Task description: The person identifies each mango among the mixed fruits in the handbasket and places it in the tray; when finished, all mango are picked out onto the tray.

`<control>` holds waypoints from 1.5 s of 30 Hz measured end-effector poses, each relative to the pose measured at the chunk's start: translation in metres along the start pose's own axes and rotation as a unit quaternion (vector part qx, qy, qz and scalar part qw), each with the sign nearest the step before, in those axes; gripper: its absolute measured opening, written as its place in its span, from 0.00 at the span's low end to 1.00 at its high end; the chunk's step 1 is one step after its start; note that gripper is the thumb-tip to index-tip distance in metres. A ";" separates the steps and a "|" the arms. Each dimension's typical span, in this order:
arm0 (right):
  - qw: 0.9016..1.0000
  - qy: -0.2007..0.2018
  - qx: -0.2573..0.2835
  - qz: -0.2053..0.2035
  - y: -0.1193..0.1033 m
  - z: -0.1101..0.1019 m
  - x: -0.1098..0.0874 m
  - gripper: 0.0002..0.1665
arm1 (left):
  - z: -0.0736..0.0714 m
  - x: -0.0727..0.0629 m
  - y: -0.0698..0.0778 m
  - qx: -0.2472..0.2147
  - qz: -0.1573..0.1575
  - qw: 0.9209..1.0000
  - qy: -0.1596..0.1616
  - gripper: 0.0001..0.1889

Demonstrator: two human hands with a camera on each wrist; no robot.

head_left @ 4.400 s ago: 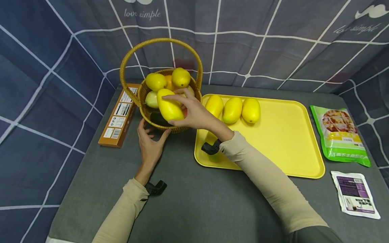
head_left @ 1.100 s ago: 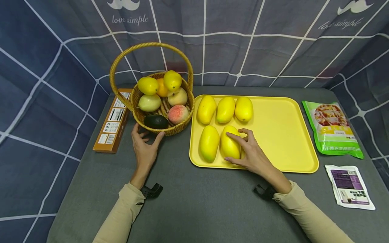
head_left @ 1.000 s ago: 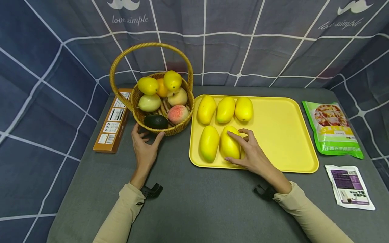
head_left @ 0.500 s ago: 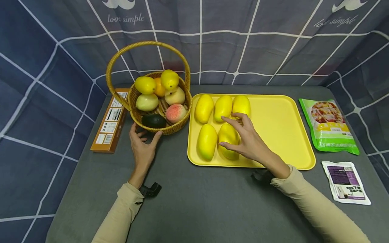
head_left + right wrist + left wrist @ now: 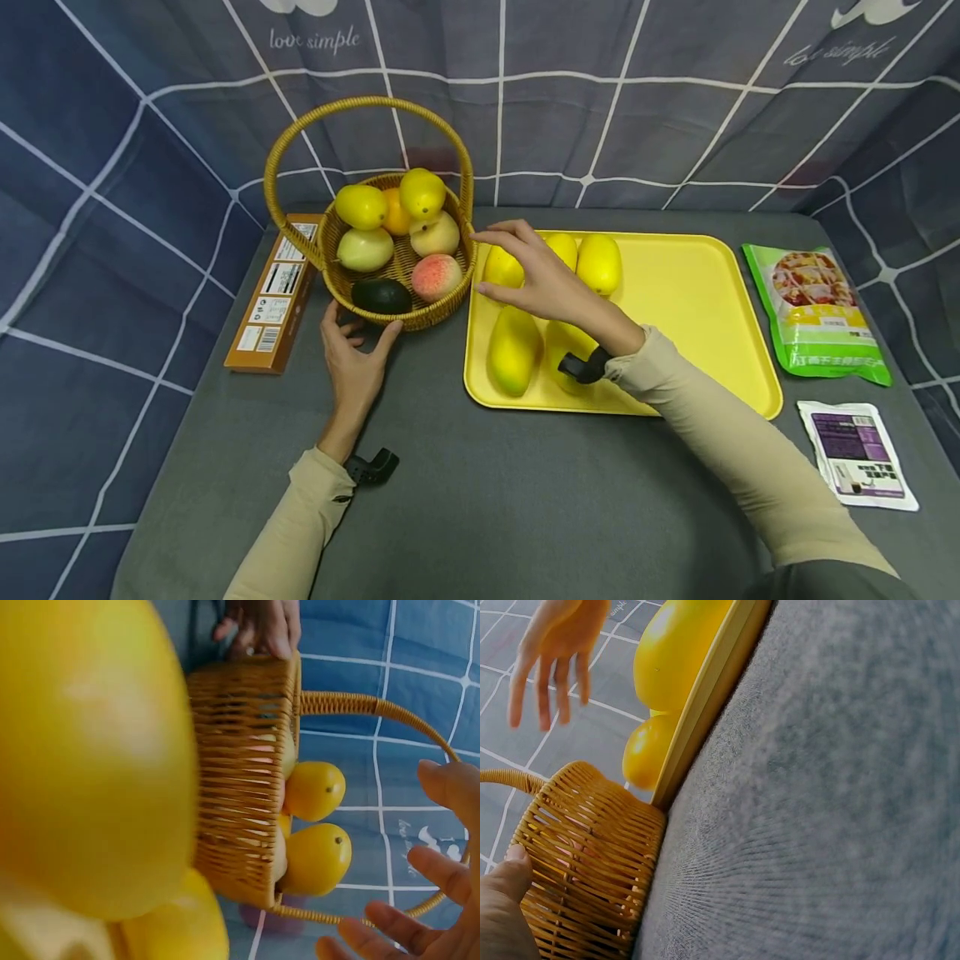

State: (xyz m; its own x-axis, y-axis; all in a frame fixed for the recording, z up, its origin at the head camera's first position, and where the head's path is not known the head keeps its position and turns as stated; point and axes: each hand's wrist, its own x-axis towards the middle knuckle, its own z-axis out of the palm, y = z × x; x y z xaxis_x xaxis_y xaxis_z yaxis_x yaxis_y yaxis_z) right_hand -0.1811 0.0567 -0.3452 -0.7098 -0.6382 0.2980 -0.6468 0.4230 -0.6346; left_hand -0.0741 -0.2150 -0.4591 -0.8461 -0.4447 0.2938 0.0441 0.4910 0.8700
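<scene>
My left hand [image 5: 352, 362] holds the near side of the wicker basket [image 5: 442, 312], thumb at the rim [image 5: 517, 853]. In the basket are two lemons [image 5: 361, 207], an orange [image 5: 396, 212], a pale green fruit [image 5: 365, 250], a pale yellow pear-like fruit [image 5: 435, 235], a peach [image 5: 437, 277] and an avocado [image 5: 382, 296]. My right hand [image 5: 543, 279] hovers with spread fingers over the left of the yellow tray [image 5: 690, 325], fingertips close to the basket rim, holding nothing. Several mangoes [image 5: 514, 350] lie on the tray, partly hidden under this hand and wrist.
Left of the basket lies an orange-brown box [image 5: 273, 312]. Right of the tray are a green food bag [image 5: 821, 312] and a white-and-purple pouch [image 5: 857, 454]. The tall basket handle [image 5: 367, 102] arches up before the grid-patterned curtain [image 5: 570, 125].
The mango held over the basket earlier now lies in the tray's front row. My right hand has let it go and moved left toward the basket. My left hand stays at the basket.
</scene>
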 end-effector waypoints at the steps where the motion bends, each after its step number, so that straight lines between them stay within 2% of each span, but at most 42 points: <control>1: 1.000 -0.003 0.003 -0.003 0.000 0.002 0.009 0.37 | 0.000 0.000 0.000 -0.001 0.000 1.000 0.000 0.48; 5: 1.000 -0.017 0.010 -0.008 -0.003 0.010 0.042 0.38 | -0.001 0.001 -0.001 -0.004 -0.002 1.000 0.001 0.48; 11: 1.000 -0.027 -0.015 0.000 0.001 0.024 0.082 0.45 | -0.002 0.002 0.001 -0.003 -0.003 1.000 0.000 0.47; 16: 0.999 -0.039 -0.009 0.021 0.005 0.032 0.104 0.47 | -0.001 0.003 0.000 -0.006 0.005 1.000 0.003 0.47; 21: 0.998 -0.058 -0.021 0.021 0.007 0.033 0.123 0.47 | 0.000 0.004 0.000 -0.003 0.003 1.000 0.002 0.47; 24: 0.996 -0.072 -0.026 0.040 0.008 0.035 0.133 0.47 | -0.001 0.004 0.000 -0.001 0.000 1.000 0.003 0.48; 29: 0.993 -0.085 -0.025 0.078 0.014 0.042 0.141 0.45 | -0.001 0.004 -0.001 0.002 -0.004 1.000 0.001 0.48; 36: 0.995 -0.052 -0.020 0.077 0.016 0.047 0.136 0.39 | 0.000 0.003 -0.002 0.000 -0.001 1.000 0.001 0.47; 45: 1.000 -0.003 0.002 0.008 0.019 0.047 0.118 0.33 | -0.001 0.004 -0.003 -0.001 -0.001 1.000 0.001 0.47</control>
State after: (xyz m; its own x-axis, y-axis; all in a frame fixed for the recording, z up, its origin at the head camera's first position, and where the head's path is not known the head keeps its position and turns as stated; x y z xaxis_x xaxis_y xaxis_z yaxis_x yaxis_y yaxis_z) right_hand -0.2636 -0.0411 -0.3559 -0.7188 -0.6351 0.2830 -0.6337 0.4311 -0.6423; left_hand -0.0775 -0.2189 -0.4603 -0.8447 -0.4474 0.2938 0.0440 0.4890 0.8712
